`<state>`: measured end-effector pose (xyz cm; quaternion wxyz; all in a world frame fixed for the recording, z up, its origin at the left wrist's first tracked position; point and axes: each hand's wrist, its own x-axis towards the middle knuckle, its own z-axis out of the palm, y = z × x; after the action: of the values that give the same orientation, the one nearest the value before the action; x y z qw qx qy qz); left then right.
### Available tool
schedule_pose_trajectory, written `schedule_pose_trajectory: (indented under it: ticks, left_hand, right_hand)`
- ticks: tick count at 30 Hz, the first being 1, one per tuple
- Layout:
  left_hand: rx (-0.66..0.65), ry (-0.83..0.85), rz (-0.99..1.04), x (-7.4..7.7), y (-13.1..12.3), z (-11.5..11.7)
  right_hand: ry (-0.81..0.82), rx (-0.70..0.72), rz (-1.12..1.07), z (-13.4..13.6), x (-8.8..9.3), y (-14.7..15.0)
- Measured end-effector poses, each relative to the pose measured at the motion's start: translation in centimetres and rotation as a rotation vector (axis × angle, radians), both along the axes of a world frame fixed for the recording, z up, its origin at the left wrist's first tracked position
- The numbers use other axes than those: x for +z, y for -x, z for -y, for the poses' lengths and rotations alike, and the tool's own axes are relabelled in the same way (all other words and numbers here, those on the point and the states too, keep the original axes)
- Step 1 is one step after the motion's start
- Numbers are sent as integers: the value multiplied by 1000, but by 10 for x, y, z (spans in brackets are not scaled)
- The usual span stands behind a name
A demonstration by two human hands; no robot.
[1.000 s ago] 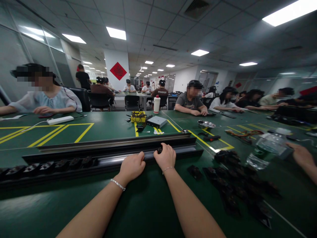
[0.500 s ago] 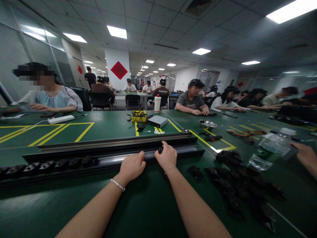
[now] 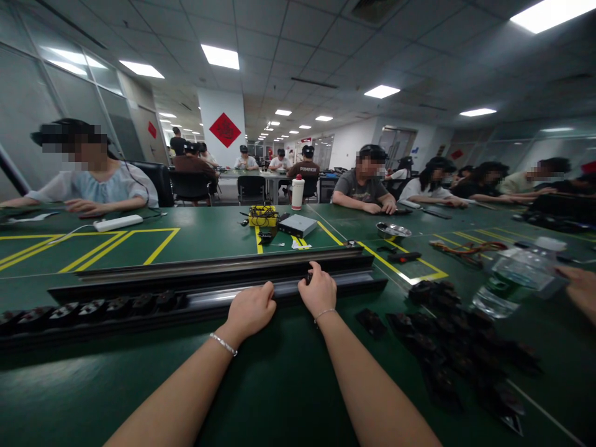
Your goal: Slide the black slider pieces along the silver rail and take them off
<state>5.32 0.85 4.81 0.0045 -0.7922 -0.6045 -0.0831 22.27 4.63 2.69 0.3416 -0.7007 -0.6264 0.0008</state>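
A long black rail [image 3: 342, 285] with a shiny metal channel lies across the table. My left hand [image 3: 251, 310] is closed over its near edge, fingers curled down and partly hidden. Farther right along the rail, my right hand [image 3: 320, 292] is closed around a small black part [image 3: 308, 278], mostly covered by the fingers. In the rail's left half, several black modules [image 3: 118, 304] sit in a row. Behind lies a second dark rail [image 3: 209, 268], roughly parallel.
Loose black modules [image 3: 447, 347] are heaped at the right, near a water bottle [image 3: 505, 279] and another person's hand [image 3: 580, 285]. A metal bowl [image 3: 393, 230], a grey box [image 3: 298, 226] and a yellow box [image 3: 262, 216] stand farther back. Co-workers sit around the table.
My right hand has shifted slightly right along the rail, and less of the small black part shows. My left hand stays in place on the rail. The view has drifted a little.
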Motion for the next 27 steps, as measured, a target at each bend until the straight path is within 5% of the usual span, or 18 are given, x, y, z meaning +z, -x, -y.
schedule_pose_trajectory:
  ticks: [27]
  left_hand:
    - [8, 27, 9, 0, 1, 0]
  right_hand:
    - [-60, -65, -48, -2, -4, -12]
